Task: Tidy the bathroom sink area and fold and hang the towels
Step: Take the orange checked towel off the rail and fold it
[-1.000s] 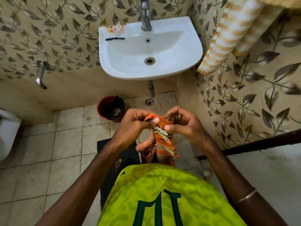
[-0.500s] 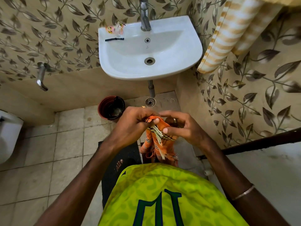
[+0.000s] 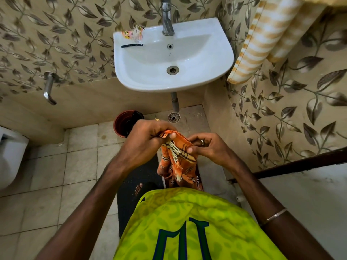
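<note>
I note the left hand (image 3: 148, 139) and right hand (image 3: 208, 147) both pinching the limp, light orange fringed cotton towel (image 3: 178, 160); best gripped at its corners.

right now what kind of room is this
A small bathroom, most likely in a home: a white wall-hung sink with a metal tap, a floor drain in the tiles beneath it, and part of a toilet at the left edge.
</note>
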Demonstrator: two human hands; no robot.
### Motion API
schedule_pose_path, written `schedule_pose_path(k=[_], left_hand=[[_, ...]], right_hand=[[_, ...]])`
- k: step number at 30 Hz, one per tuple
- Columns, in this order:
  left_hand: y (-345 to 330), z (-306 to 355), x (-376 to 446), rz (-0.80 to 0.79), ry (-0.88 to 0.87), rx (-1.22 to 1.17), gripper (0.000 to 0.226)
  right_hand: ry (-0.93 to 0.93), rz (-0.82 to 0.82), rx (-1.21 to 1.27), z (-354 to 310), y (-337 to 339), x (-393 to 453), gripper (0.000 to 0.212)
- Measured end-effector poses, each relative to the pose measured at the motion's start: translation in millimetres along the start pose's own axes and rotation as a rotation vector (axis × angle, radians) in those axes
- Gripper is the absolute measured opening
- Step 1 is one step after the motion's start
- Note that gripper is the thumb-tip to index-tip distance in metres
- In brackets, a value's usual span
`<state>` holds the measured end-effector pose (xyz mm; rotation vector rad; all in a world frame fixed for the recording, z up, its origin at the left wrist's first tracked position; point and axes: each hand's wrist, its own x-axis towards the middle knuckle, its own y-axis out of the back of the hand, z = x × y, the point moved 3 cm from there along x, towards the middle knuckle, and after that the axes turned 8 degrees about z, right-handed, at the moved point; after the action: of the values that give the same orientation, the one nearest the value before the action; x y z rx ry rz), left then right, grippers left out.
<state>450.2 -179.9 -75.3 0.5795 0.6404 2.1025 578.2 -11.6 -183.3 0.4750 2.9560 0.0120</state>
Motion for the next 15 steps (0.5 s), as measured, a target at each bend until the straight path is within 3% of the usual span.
schedule_pose_path(k=[7, 15], left_hand=[[3, -1, 0, 0.043, 0.014, 0.006, 0.015], [9, 2, -2, 0.089, -0.021, -0.002, 0.013]], right_hand=[[0.052, 0.078, 0.001, -2, 0, -1, 0.017], [-0.086, -0.02, -0.049, 10, 2, 5, 0.019]])
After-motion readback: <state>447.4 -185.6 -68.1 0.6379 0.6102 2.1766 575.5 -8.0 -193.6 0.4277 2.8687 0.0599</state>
